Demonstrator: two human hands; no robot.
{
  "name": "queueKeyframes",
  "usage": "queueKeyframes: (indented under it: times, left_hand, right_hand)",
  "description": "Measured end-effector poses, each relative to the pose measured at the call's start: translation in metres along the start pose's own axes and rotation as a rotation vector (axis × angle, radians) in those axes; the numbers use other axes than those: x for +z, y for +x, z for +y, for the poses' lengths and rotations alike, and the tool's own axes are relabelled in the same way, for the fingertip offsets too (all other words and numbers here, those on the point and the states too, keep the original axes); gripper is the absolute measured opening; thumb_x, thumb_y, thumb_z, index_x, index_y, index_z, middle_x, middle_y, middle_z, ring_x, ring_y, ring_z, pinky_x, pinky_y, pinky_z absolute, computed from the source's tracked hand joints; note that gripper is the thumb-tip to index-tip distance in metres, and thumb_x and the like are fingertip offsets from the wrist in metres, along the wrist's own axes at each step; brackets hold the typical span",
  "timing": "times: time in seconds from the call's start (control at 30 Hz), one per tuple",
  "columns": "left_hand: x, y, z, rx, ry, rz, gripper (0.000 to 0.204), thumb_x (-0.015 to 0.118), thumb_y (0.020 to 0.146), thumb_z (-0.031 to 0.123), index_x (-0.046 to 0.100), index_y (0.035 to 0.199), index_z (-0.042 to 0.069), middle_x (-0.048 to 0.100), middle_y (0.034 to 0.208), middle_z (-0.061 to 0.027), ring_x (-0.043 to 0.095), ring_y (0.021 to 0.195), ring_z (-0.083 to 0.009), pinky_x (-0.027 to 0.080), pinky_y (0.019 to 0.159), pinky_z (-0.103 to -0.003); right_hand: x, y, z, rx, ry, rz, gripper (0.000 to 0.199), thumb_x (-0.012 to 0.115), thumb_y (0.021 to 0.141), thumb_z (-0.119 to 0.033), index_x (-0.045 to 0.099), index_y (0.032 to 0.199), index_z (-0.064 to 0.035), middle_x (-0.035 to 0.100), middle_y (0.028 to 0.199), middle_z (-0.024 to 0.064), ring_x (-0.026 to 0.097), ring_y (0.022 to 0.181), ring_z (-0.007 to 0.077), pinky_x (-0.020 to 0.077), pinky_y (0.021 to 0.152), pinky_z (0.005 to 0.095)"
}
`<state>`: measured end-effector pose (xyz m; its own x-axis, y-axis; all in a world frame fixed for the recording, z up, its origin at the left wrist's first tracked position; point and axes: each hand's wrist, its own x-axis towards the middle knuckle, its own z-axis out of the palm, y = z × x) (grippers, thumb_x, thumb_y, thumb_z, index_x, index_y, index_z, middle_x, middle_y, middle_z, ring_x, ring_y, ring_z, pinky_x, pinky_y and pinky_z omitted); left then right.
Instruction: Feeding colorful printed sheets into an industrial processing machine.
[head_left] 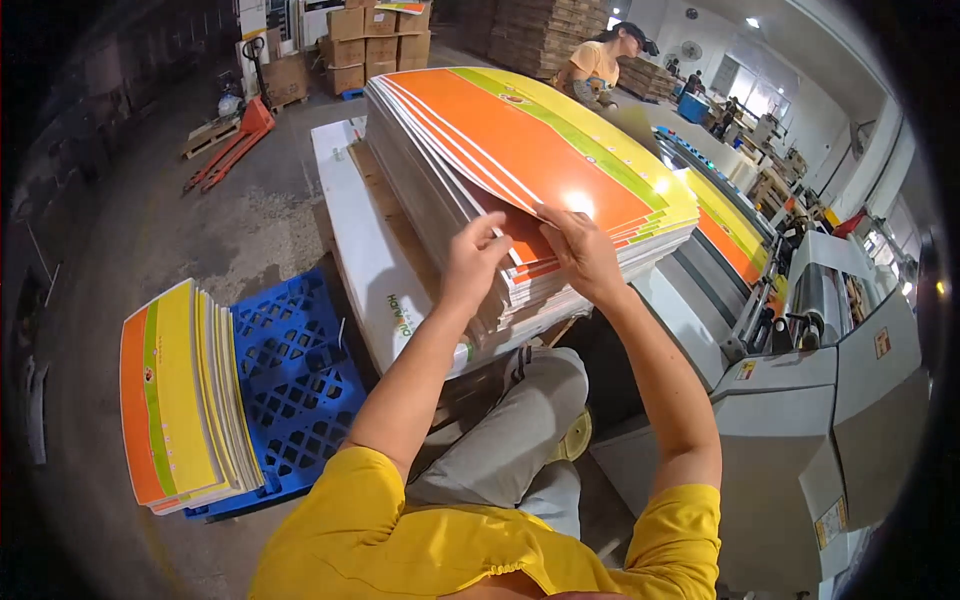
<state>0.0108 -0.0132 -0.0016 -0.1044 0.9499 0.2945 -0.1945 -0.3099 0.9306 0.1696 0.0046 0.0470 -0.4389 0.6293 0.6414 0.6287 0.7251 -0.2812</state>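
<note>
A tall stack of large printed sheets [520,130], orange, green and yellow, stands in front of me. Its near left corner is partly raised, and a darker gap shows under the lifted top sheets. My right hand [582,250] pinches the near edge of those raised sheets, thumb beneath and fingers curled over. Beside the gap, my left hand [473,262] is closed with curled fingers at the left edge of the stack; what lies between its fingertips is hidden. The two hands are a short way apart.
A blue plastic pallet [290,345] lies at left, bearing a smaller pile of similar sheets [185,390]. A grey machine [760,420] stands close on my right. Farther back are an orange pallet jack [235,145], cardboard boxes [375,50] and another person [597,65].
</note>
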Motion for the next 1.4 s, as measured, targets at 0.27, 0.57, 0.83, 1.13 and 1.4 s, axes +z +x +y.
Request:
queueKeyframes:
  times: [0.27,0.57,0.83,1.13,1.4]
  left_hand:
    - [-0.005,0.001,-0.003,-0.087,-0.439,-0.017,0.051,0.043,0.087,0.016,0.021,0.128,-0.005,0.053,0.096,-0.0149,0.056,0.079,-0.0185,0.049,0.067,-0.029]
    - [-0.009,0.002,-0.007,-0.071,-0.461,-0.099,0.050,0.047,0.085,0.016,0.027,0.125,-0.008,0.055,0.096,-0.0134,0.057,0.082,-0.0168,0.048,0.068,-0.027]
    - [-0.007,0.002,-0.001,-0.084,-0.327,-0.059,0.052,0.055,0.080,0.009,0.030,0.122,-0.009,0.056,0.091,-0.0117,0.057,0.079,-0.0155,0.047,0.069,-0.027]
    - [0.001,0.003,0.005,-0.053,-0.190,0.031,0.035,0.057,0.080,0.013,0.044,0.106,-0.006,0.056,0.083,-0.0093,0.055,0.069,-0.0125,0.047,0.060,-0.023]
    - [0.006,0.004,0.005,-0.064,-0.200,0.009,0.022,0.057,0.080,0.019,0.058,0.075,-0.002,0.057,0.068,-0.0035,0.052,0.059,-0.0095,0.042,0.054,-0.022]
  right_hand:
    - [-0.008,-0.006,-0.006,-0.119,-0.114,-0.061,0.025,0.053,0.080,-0.022,0.059,0.095,-0.0034,0.061,0.093,0.0115,0.054,0.086,0.0312,0.0432,0.073,0.0368]
    - [-0.002,0.012,-0.032,0.173,-0.140,-0.206,0.027,0.059,0.073,-0.030,0.066,0.081,-0.0046,0.062,0.078,0.0117,0.057,0.072,0.0287,0.0455,0.066,0.0359]
    - [-0.005,0.032,-0.010,0.438,0.207,-0.322,0.024,0.054,0.076,-0.021,0.064,0.073,0.0004,0.056,0.057,0.0094,0.052,0.053,0.0181,0.0424,0.052,0.0295]
    - [-0.003,0.029,-0.001,0.555,0.440,-0.316,0.020,0.056,0.079,-0.015,0.064,0.077,0.0037,0.057,0.062,0.0040,0.047,0.056,0.0085,0.0392,0.052,0.0240]
    - [-0.002,0.023,-0.009,0.538,0.542,-0.233,0.026,0.059,0.074,-0.023,0.063,0.071,0.0025,0.058,0.059,0.0089,0.055,0.055,0.0174,0.0431,0.054,0.0297]
